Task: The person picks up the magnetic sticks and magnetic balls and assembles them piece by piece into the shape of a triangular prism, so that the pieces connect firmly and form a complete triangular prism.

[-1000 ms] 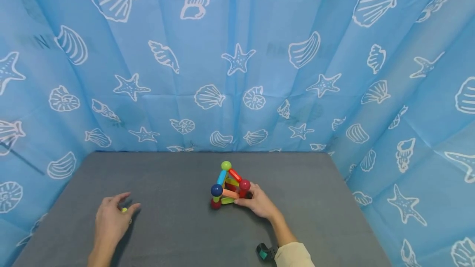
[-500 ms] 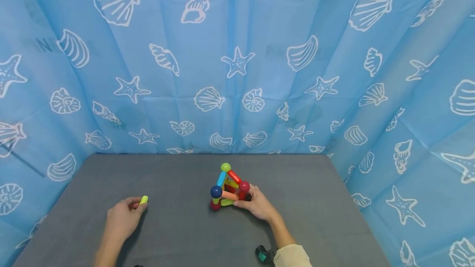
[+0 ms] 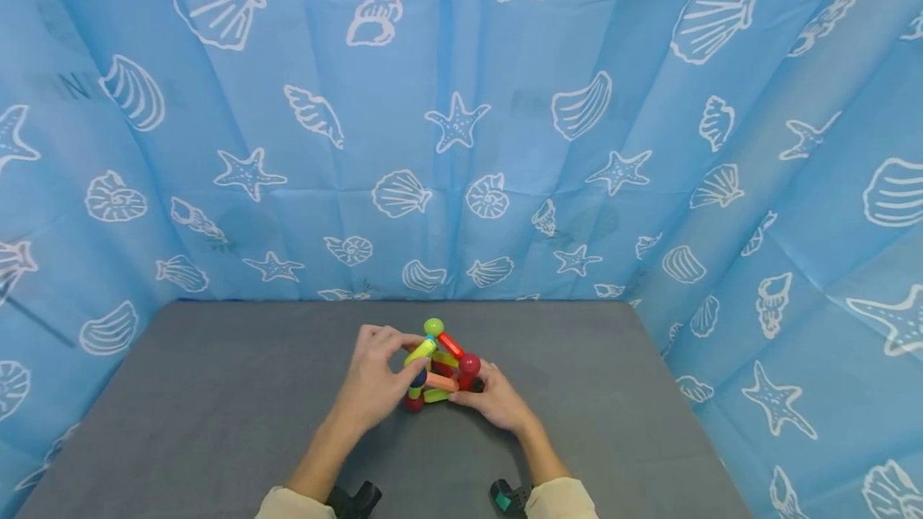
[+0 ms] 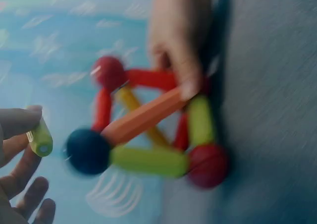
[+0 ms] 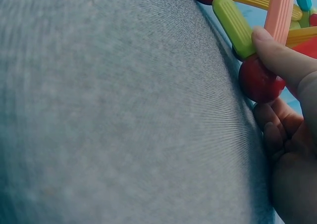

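In the head view my left hand point(image 3: 371, 383) pinches a yellow-green magnetic rod point(image 4: 41, 142) between thumb and fingers. It hovers at the left side of a ball-and-rod structure point(image 3: 441, 381); the left wrist view shows a gap between rod and structure. A green ball point(image 3: 433, 327) tops it, with a red ball point(image 3: 469, 364) at the right and a dark blue ball point(image 4: 88, 151) at the left. My right hand point(image 3: 497, 400) holds the structure's lower right corner, its thumb over the salmon rod point(image 5: 280, 16) and its fingers by a lower red ball point(image 5: 260, 80).
The structure stands on a grey cloth-covered table point(image 3: 216, 415). Behind and beside it hangs a blue curtain point(image 3: 447, 247) with white shells. Dark wrist devices point(image 3: 353, 499) show near both sleeves.
My left hand has moved right from the table's left side, carrying the yellow-green rod up to the structure. The right hand keeps its hold in nearly the same spot.
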